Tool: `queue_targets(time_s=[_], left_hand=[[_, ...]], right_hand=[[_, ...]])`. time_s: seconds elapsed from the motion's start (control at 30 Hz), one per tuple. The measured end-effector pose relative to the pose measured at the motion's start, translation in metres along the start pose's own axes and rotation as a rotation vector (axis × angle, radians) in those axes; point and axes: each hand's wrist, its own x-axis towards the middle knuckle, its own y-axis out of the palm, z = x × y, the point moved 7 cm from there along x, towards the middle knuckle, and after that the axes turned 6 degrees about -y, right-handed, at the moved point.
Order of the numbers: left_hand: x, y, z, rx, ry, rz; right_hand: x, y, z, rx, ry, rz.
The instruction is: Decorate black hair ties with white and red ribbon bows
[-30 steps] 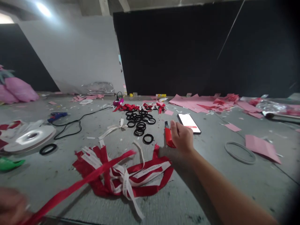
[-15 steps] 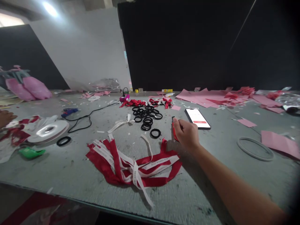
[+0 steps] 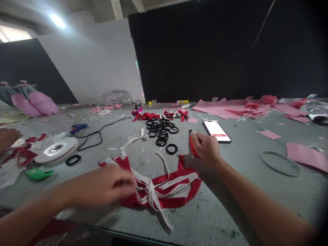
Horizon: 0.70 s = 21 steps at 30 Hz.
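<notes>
Ribbons (image 3: 151, 192) partly behind blurred left hand (image 3: 109, 185)

Loosely knotted bundle of red and white printed fabric ribbons (image 3: 152, 193), lying partly hidden behind the left hand (image 3: 110, 186); slim red, dark-tipped object (image 3: 193, 147) in the right hand (image 3: 208, 148).

One left hand (image 3: 110, 184), one right hand (image 3: 208, 148), one co-worker's hand (image 3: 9, 138), one red tool (image 3: 193, 147), one ribbon bundle (image 3: 153, 191), one phone (image 3: 217, 130), one spool (image 3: 65, 147), over ten black rings (image 3: 162, 134).

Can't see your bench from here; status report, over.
Left hand blurred, by ribbon bundle, contact unclear. Right hand gripping red tool. Ribbon bundle on table. Phone close beside right hand.
</notes>
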Motion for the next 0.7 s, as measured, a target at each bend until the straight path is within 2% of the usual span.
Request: queue_targets(time_s=[0.03,0.1,0.17,0.23,0.33,0.47,0.6,0.7], left_hand=[[0.028,-0.001,0.003,0.093,0.019,0.005],[0.081,-0.017,0.019,0.215,-0.066,-0.255],[0.121,-0.014,0.036,0.252,-0.104,-0.352],[0.146,-0.004,0.056,0.281,-0.156,-0.385],[0.158,0.007,0.082,0.319,-0.196,-0.411],[0.155,0.003,0.102,0.340,-0.230,-0.443],[0.148,-0.011,0.103,0.184,-0.255,-0.569],[0.144,-0.009,0.090,0.001,-0.162,-0.591]], right_hand=[[0.000,0.000,0.000,-0.004,-0.004,0.004],[0.001,0.000,0.000,-0.017,-0.009,0.007],[0.001,-0.001,0.000,-0.038,-0.020,0.015],[0.001,0.000,0.000,-0.061,-0.037,0.036],[0.000,0.005,0.002,-0.083,-0.068,0.092],[-0.003,0.012,0.014,-0.094,-0.106,0.199],[-0.008,0.024,0.039,-0.061,-0.246,0.378],[-0.017,0.035,0.055,-0.023,-0.371,0.507]])
